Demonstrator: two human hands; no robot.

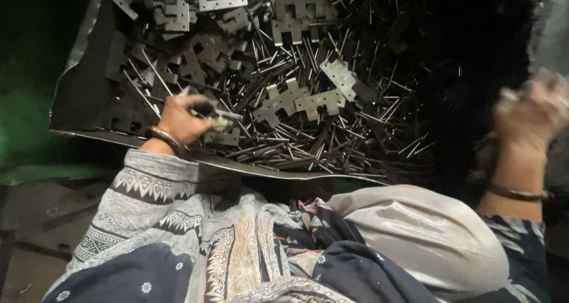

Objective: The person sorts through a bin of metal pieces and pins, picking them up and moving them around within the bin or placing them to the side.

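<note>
Steel everywhere: a dark metal tray heaped with thin pins and notched flat plates, most of the pile apparently untouched. Near the tray's front edge the left hand has its fingers closed on one plate with a pin. The right hand, off the tray's right side, is blurred; I cannot tell its grip.

Silvery grey metal plates and pins; grey-navy patterned sleeve.
</note>
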